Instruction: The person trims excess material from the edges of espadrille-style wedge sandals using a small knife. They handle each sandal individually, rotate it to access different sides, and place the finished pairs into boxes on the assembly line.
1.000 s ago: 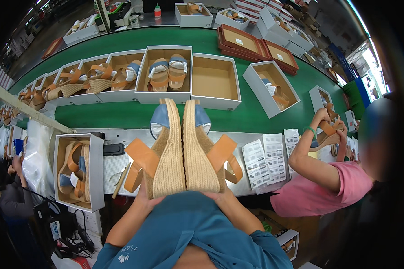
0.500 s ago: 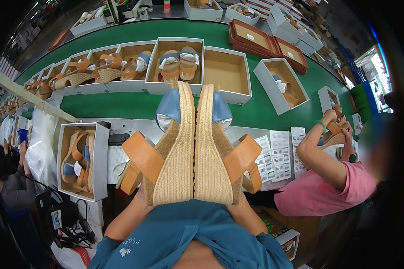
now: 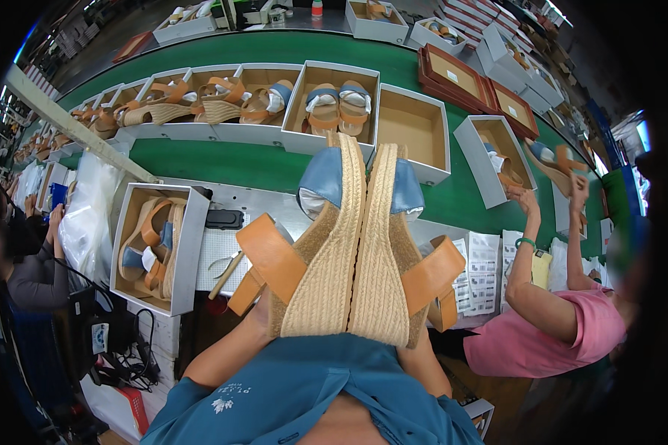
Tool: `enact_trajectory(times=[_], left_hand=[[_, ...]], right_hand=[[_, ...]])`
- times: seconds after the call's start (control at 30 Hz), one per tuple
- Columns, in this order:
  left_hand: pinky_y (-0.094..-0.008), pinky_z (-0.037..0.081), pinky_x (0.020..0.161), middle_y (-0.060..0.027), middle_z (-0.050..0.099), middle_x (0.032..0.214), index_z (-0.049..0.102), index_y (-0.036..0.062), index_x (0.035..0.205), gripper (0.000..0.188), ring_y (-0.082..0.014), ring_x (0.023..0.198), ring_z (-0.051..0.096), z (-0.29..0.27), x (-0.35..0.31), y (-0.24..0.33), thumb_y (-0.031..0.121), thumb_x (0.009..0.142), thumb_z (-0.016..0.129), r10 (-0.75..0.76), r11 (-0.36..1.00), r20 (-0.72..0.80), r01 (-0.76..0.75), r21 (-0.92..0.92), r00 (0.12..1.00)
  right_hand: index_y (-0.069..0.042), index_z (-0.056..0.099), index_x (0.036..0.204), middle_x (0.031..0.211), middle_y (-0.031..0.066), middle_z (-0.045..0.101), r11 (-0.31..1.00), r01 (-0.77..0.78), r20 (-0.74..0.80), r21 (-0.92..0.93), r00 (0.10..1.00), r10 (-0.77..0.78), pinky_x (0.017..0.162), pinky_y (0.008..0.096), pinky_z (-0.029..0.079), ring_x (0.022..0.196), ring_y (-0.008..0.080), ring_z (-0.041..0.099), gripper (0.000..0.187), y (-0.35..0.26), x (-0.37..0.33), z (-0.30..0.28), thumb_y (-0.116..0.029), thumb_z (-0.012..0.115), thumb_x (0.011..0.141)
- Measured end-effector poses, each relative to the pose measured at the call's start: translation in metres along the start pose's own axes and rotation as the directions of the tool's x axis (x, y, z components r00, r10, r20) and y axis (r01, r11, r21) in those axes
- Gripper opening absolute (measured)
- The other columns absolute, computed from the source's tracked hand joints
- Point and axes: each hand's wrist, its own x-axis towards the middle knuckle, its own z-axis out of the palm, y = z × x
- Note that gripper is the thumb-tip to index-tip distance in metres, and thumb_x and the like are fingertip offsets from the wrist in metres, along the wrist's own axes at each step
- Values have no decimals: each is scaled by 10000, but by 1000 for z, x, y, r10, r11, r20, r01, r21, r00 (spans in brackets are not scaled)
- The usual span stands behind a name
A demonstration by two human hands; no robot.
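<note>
Two wedge sandals, with woven rope soles, blue toe straps and tan ankle straps, are held up in front of my chest, soles side by side and toes pointing away. My left hand is closed on the left sandal near its heel. On the other side, my right hand grips the right sandal, also at the heel end. Both hands' fingers are mostly hidden behind the sandals. White paper shows under the blue toe straps.
Beyond a metal table, a green conveyor belt carries open shoe boxes. A boxed sandal pair, pliers and a hammer are at left. Label sheets and a co-worker in pink are at right.
My view has turned slightly, shifting the scene rightward. I still hold both sandals together. The co-worker has reached toward the belt, one hand raising a sandal, the other at a box.
</note>
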Motion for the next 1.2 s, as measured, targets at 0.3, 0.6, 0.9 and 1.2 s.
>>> enact_trajectory(times=[0.3, 0.6, 0.9, 1.2], left_hand=[[-440, 512, 996, -210, 414, 1430, 320, 53, 1466, 690, -369, 1278, 480, -16, 12, -3, 438, 946, 558, 28, 932, 99, 9, -362, 995], [-433, 514, 1009, -215, 419, 1441, 328, 69, 1471, 584, -375, 1238, 522, 13, 1, 18, 367, 992, 481, -94, 700, 287, 269, -662, 953], [-446, 534, 952, -191, 517, 1329, 330, 46, 1456, 664, -306, 1187, 570, 22, -4, 16, 478, 976, 483, -194, 936, 99, 215, -278, 976], [-557, 534, 914, -252, 449, 1402, 296, 90, 1492, 744, -465, 1163, 557, 7, -2, 7, 578, 952, 452, -267, 959, 93, 274, -76, 959]], right_hand=[[-15, 372, 1431, 1279, 121, 559, 825, -77, -211, -560, 976, -52, 966, 320, 470, 1138, 201, 578, 599, 47, 41, -60, -384, 534, 987], [-24, 440, 1409, 1283, 176, 557, 214, -101, -100, -972, 995, 11, 940, 357, 490, 1151, 266, 580, 554, 6, 20, -56, -198, 637, 921], [-62, 425, 1441, 1483, 194, 334, 117, 484, 380, -867, 795, -473, 1079, 427, 362, 1372, 322, 363, 760, -61, 25, 104, -189, 778, 780], [-22, 602, 1268, 1441, 221, 387, 15, 511, 439, -859, 752, -492, 1047, 407, 399, 1302, 352, 456, 500, -57, 40, 104, -186, 747, 818]])
